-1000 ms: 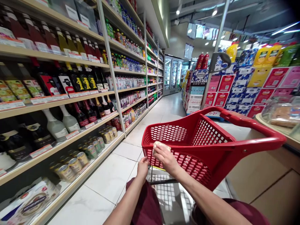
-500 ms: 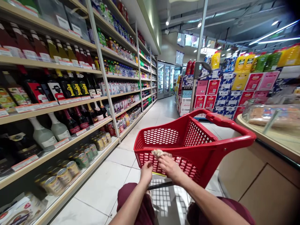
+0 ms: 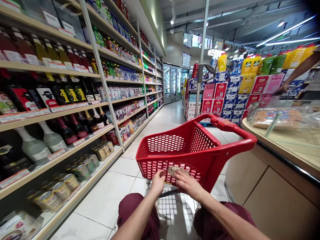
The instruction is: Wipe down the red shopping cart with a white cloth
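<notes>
Fig.: Left hand grips lower near edge of red basket cart, fingers curled on the mesh wall. Right hand presses a crumpled beige cloth flat vs. same wall, fingers spread. Bottle shelves at left; glass-topped counter at right; fridges at aisle end.

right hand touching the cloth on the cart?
Touching. The head view shows the right hand with fingers laid over the cloth, pressing it against the near wall of the red cart; no gap shows.
</notes>
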### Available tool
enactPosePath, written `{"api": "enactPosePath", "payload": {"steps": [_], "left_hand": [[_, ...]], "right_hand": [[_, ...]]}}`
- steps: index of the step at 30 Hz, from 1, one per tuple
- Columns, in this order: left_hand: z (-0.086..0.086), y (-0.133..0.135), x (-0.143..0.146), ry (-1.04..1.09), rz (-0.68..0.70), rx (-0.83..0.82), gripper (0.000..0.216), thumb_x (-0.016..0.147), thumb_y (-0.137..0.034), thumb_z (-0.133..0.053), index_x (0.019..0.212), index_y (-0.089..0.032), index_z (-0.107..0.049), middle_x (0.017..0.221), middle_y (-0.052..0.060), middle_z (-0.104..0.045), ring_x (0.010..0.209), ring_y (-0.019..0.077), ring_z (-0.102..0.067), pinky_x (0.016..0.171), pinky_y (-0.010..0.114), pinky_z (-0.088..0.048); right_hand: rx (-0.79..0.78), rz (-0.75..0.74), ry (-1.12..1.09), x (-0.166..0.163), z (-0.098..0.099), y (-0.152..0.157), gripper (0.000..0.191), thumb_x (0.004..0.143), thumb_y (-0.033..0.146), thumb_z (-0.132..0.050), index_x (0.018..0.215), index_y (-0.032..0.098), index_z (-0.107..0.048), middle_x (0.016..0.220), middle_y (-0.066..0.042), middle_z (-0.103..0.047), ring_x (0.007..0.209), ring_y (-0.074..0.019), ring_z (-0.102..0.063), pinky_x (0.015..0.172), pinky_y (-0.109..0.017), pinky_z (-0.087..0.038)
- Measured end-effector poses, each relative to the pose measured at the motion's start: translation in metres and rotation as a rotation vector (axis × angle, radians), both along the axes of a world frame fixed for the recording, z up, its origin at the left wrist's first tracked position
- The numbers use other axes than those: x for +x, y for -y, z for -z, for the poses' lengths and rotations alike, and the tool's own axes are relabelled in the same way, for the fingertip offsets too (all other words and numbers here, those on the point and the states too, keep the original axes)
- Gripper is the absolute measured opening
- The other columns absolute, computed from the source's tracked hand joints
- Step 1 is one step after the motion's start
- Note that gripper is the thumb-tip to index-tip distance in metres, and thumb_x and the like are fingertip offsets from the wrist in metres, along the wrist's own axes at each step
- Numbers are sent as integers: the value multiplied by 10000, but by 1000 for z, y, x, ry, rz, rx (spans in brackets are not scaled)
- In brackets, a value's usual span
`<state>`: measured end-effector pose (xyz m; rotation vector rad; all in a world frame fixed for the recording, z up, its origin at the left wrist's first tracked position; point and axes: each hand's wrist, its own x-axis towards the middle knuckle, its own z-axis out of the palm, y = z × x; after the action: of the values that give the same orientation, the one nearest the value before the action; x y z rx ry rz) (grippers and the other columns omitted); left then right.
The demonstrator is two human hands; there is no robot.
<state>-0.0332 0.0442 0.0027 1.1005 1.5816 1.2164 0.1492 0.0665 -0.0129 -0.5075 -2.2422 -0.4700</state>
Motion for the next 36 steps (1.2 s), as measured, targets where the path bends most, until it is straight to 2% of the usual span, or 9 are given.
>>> {"api": "enactPosePath", "payload": {"steps": [4,9,13,15,19,25,30,32,36], "left_hand": [[-5,-1,13,15,43,19,276,692,1,-513,882,-162,-628,956,67,-677,934,168,-600,877,266,-410],[-6,-5,33,34,123,30,274,677,7,-520,861,-165,-626,900,52,-688,890,167,-614,851,268,-428],[-6,-9,49,40,174,43,257,688,-24,-537,875,-174,-629,939,55,-680,929,173,-603,872,272,-418],[-8,-9,56,38,200,44,254,684,-35,-550,876,-179,-634,944,56,-680,941,181,-599,880,279,-416],[-12,-8,66,18,230,51,256,678,-40,-553,869,-185,-639,934,52,-683,958,190,-592,894,288,-411],[-18,-9,82,-13,271,84,313,688,-11,-497,926,-172,-619,973,61,-667,948,172,-594,894,271,-411],[-25,-5,97,-19,331,119,321,669,10,-484,890,-175,-623,943,53,-670,918,172,-602,864,269,-430],[-27,-5,100,-23,343,128,317,677,7,-473,893,-173,-619,937,53,-671,916,169,-603,858,265,-433],[-26,-6,106,-34,350,139,311,699,-17,-467,932,-171,-604,961,56,-664,937,166,-595,874,268,-425]], "right_hand": [[-24,99,-117,20,-16,-1,262,877,139,-394,1019,165,-613,1225,-112,-544,1250,-203,-362,976,-409,-418],[-27,70,-39,46,-4,2,251,892,199,-398,947,206,-642,1083,-63,-642,1168,-159,-468,923,-327,-473],[-1,151,-173,65,-14,0,254,871,131,-419,1008,186,-625,1199,-81,-570,1229,-199,-395,986,-411,-418],[26,200,-216,72,-18,-1,265,877,126,-404,999,187,-631,1176,-80,-586,1225,-202,-400,991,-416,-413],[4,196,-130,87,-17,6,288,909,199,-359,963,237,-639,1059,-30,-652,1140,-144,-495,920,-306,-484],[82,262,-312,123,-36,8,261,860,121,-436,1018,204,-626,1169,-78,-590,1205,-217,-425,994,-443,-405],[26,180,-111,140,-22,17,281,880,130,-391,964,234,-638,1070,-38,-648,1134,-168,-502,926,-340,-480],[40,212,-194,151,-34,19,279,867,119,-408,1000,230,-627,1110,-50,-627,1152,-184,-487,947,-375,-464],[157,411,-467,170,-64,15,301,836,88,-440,1038,221,-620,1192,-62,-573,1204,-227,-429,1017,-464,-374]]}}
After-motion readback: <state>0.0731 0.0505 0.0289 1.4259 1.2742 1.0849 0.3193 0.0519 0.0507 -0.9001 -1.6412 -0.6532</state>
